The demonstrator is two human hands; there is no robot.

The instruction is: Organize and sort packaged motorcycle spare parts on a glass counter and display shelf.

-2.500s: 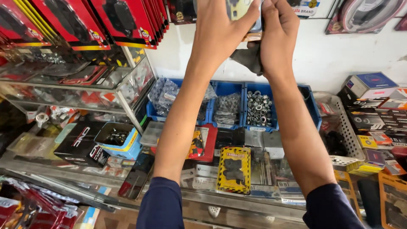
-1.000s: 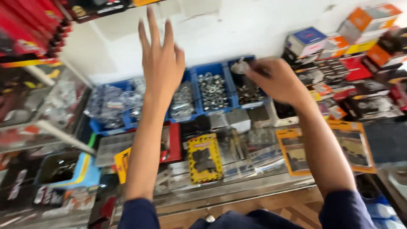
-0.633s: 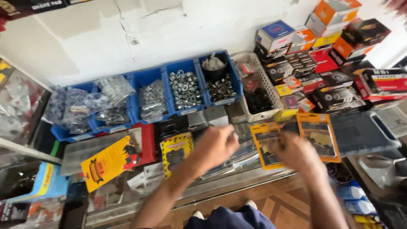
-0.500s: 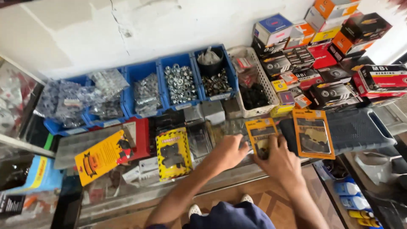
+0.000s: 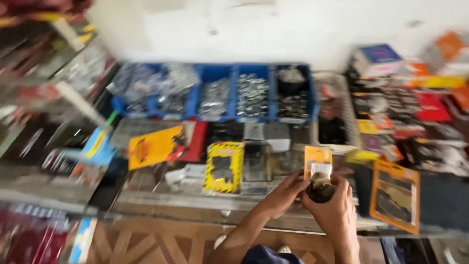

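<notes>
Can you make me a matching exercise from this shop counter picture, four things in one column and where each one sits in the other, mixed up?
Things:
1. blue bins
2. orange blister pack
3. yellow and black pack
4. white basket

Places:
A. flat on the counter, left of the hands
B. in a row along the back wall
C. held up by the right hand, with the left hand touching it
D. just right of the bins

Pairs: 1-B, 2-C, 3-A, 4-D
</notes>
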